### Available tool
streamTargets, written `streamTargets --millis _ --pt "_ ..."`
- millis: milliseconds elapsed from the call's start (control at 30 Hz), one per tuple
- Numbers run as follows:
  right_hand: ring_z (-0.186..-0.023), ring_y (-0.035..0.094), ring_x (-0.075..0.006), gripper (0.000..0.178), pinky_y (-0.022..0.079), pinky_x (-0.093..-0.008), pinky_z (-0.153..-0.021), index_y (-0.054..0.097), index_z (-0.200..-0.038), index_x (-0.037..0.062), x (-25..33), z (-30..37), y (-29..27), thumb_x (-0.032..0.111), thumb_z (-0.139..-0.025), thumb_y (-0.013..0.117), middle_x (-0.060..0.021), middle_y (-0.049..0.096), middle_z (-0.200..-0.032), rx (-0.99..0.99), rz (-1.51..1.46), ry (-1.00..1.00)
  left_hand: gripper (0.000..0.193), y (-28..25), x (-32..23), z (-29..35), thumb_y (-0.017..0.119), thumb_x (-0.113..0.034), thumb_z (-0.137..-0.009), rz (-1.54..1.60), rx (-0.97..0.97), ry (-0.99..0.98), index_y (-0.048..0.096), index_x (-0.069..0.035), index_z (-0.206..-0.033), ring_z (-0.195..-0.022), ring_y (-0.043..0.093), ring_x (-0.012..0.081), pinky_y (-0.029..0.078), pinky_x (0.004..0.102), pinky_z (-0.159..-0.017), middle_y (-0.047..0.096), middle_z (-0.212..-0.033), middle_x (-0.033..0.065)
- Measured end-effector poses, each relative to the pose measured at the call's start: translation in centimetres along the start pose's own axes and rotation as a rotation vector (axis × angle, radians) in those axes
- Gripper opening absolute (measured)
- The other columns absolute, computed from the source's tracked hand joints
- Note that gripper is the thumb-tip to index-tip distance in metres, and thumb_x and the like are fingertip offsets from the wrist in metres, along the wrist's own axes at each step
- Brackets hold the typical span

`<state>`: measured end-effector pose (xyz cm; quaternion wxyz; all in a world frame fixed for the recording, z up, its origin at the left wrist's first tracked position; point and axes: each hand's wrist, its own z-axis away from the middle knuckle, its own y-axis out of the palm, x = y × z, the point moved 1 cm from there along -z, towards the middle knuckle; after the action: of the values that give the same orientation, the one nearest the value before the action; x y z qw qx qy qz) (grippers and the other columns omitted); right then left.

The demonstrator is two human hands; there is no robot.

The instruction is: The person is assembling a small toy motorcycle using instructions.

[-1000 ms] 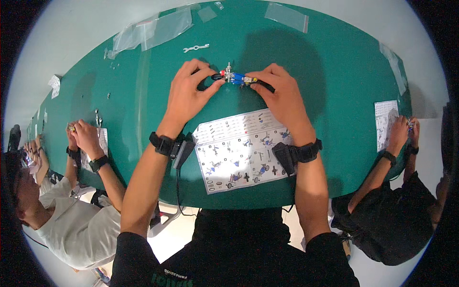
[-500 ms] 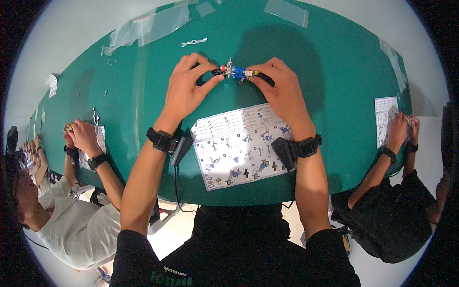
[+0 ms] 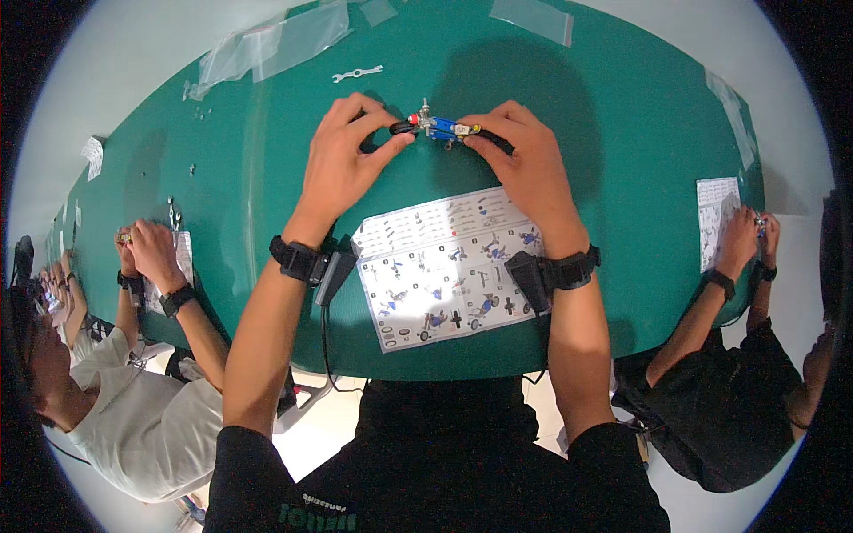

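A small toy motorcycle with blue, silver and red parts is held between my two hands over the green table. My left hand pinches its black wheel at the left end between thumb and fingers. At the other end, near a yellow part, my right hand grips it with thumb and index finger; the wheel there is mostly hidden. Below the hands lies a printed instruction sheet with pictures of parts and building steps. Beyond my left hand rests a flat silver wrench.
Clear plastic bags lie along the far edge, with another bag farther right. Small loose parts are at the left. A person in white works at my left, another in black at my right, each by a sheet.
The toy motorcycle has shifted and turned slightly, its left wheel showing more now. Both hands keep their grip and have barely moved.
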<state>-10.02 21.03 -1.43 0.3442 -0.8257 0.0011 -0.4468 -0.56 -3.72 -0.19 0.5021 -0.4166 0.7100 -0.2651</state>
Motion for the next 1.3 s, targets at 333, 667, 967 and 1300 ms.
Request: streamTargets --millis 333,667,967,1300 --pt "-0.102 0.067 -0.0357 0.018 0.053 -0.0462 -0.09 0.08 -0.114 0.009 0.1 0.07 -0.04 0.015 -0.097 0.076 -0.013 0.069 -0.104 0.014 -0.028 0.002 0.023 0.43 -0.07 0.08 0.087 -0.023 -0.089 0.015 -0.078 0.017 0.08 -0.006 -0.102 -0.102 0.065 0.031 0.054 0.0422 -0.088 0.07 -0.106 0.0069" --pt "-0.104 0.066 -0.037 0.018 0.054 -0.0459 -0.093 0.078 -0.116 0.0067 -0.47 -0.1 0.19 0.011 -0.099 0.074 -0.0147 0.069 -0.106 -0.026 -0.041 -0.051 0.017 -0.16 -0.07 -0.07 0.079 -0.006 -0.094 0.099 -0.014 -0.06 0.075 -0.002 -0.11 -0.117 0.068 0.0336 0.053 0.0408 -0.103 0.071 -0.117 0.0129" --pt "-0.1 0.067 -0.0353 0.02 0.055 -0.0447 -0.088 0.079 -0.114 0.0091 -0.1 -0.12 0.17 0.009 -0.095 0.077 -0.0129 0.069 -0.105 -0.009 -0.039 -0.01 0.018 -0.35 0.16 0.32 0.076 -0.004 -0.096 0.149 -0.032 -0.046 0.074 0.0 -0.113 -0.115 0.069 0.033 0.053 0.0394 -0.102 0.072 -0.118 0.0147" --pt "-0.096 0.067 -0.0317 0.019 0.054 -0.042 -0.084 0.082 -0.112 0.0087 0.18 -0.12 0.28 0.009 -0.093 0.08 -0.011 0.067 -0.101 -0.013 -0.038 0.054 0.012 -0.46 0.22 -0.09 0.076 -0.005 -0.098 0.313 -0.099 -0.036 0.072 0.002 -0.108 -0.093 0.066 0.0301 0.052 0.0369 -0.086 0.07 -0.101 0.0127"
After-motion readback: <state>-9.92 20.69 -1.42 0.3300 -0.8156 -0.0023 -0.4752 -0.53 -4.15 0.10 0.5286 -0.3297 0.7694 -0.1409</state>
